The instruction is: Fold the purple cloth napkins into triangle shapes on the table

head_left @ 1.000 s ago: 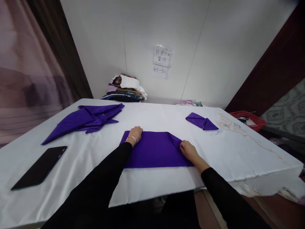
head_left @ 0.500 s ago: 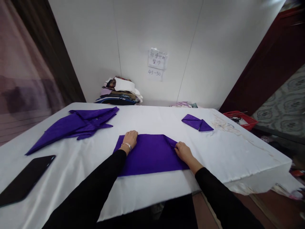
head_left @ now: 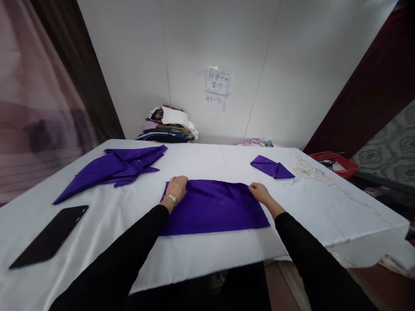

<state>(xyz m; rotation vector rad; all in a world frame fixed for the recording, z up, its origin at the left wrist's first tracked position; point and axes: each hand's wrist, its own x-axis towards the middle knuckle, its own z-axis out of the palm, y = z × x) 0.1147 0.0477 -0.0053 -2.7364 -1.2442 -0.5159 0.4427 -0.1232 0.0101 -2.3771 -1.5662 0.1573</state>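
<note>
Head view, red basket (head_left: 351,171) holding dark items (head_left: 329,165), right fingers (head_left: 253,187) pinching purple cloth (head_left: 215,209), left fingers (head_left: 182,179) atop, grip unclear

I face a pale wall (head_left: 129,65) with thin upright seams (head_left: 265,58) and handwritten notes (head_left: 218,82) fixed to it. To my left hangs a pink curtain (head_left: 35,82) beside a dark brown drape (head_left: 76,65); to my right slants a dark red panel (head_left: 363,86), with grey swirl-patterned cloth (head_left: 389,147) beyond. My table (head_left: 207,160) is white-covered, the floor (head_left: 372,285) reddish brown, the light soft.
</note>
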